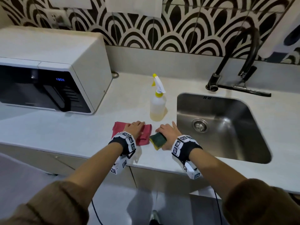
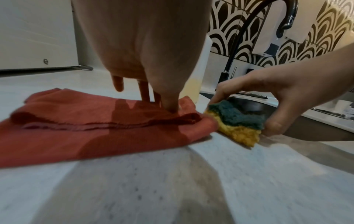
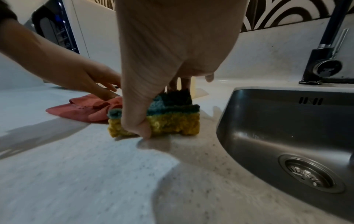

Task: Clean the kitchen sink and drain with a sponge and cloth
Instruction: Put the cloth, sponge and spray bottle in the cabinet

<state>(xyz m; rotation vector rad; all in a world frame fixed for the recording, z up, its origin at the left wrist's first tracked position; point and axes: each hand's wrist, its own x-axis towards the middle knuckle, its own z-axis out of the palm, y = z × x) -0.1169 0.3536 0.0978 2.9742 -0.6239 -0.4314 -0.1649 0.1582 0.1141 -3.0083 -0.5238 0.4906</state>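
Note:
A red cloth (image 1: pixel 143 138) lies flat on the white counter, left of the steel sink (image 1: pixel 215 109). My left hand (image 1: pixel 134 127) rests on it with straight fingers; the left wrist view shows fingertips (image 2: pixel 170 109) pressing a fold of the cloth (image 2: pixel 76 128). Just right of the cloth, my right hand (image 1: pixel 167 132) grips a yellow sponge with a green scouring side (image 1: pixel 158 140). In the right wrist view the thumb and fingers pinch the sponge (image 3: pixel 172 121), whose lower edge touches the counter. The sink's drain (image 1: pixel 200 125) is uncovered.
A spray bottle (image 1: pixel 158 106) of yellowish liquid stands behind the hands. A white microwave (image 1: pixel 48 70) fills the counter's left. A black faucet (image 1: pixel 235 62) and a squeegee (image 1: pixel 243 90) sit behind the sink. The counter's front edge runs close under my wrists.

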